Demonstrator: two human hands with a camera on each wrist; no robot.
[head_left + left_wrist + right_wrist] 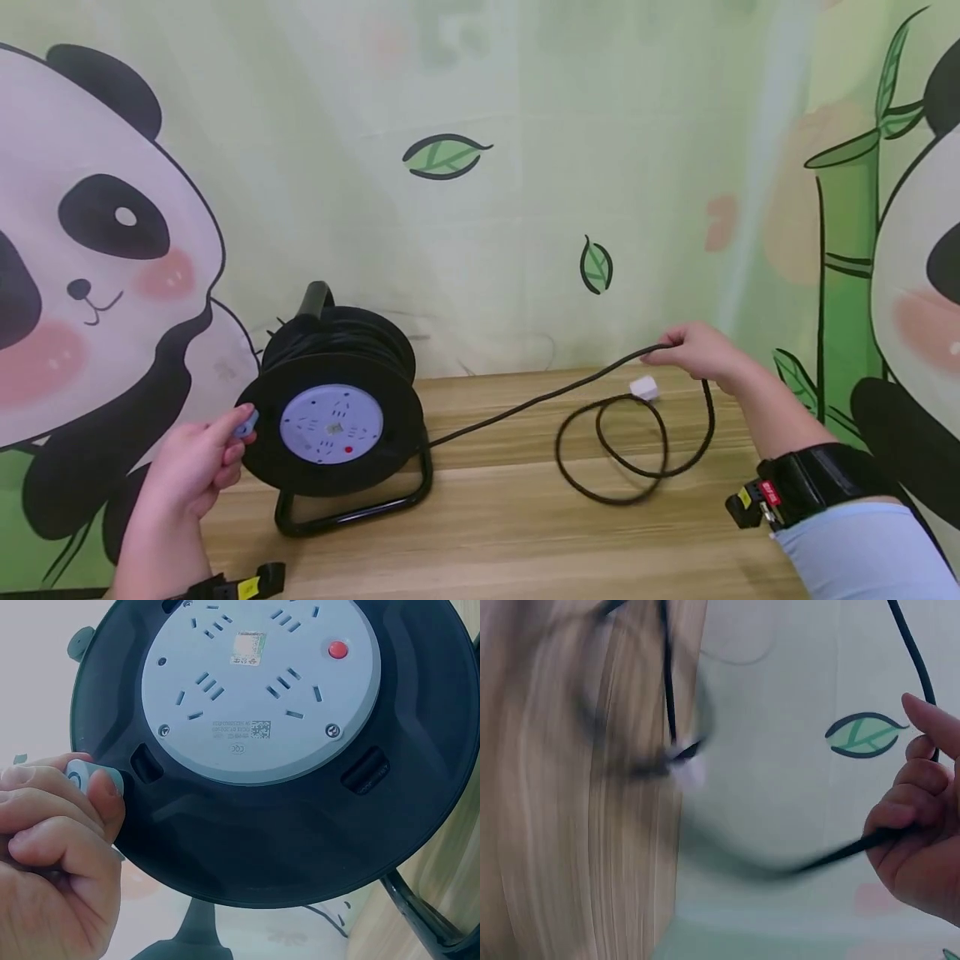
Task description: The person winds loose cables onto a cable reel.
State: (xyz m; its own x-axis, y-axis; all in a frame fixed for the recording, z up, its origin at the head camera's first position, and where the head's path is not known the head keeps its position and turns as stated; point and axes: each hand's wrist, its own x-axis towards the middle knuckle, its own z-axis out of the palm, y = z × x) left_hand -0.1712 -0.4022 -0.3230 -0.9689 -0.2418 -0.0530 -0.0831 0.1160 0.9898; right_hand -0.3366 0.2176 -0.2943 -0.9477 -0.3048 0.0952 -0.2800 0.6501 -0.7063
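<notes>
A black cable reel (255, 462) with a pale round socket panel (332, 423) stands on its bent tube frame at the left. My left hand (197, 462) pinches the small blue-grey crank knob (105, 778) at the disc's left edge between thumb and fingers. From the reel's lower right a black cable (517, 410) runs up to my right hand (701, 354), which grips it above the table. Past that hand the cable hangs down and lies in loose loops, with a white plug (643, 387) at the back of them. In the right wrist view the fingers curl round the cable.
The wooden table (510, 533) meets a pale curtain (510, 275) printed with pandas, leaves and bamboo close behind the reel and the loops. A black carry handle (317, 300) rises from the top of the reel.
</notes>
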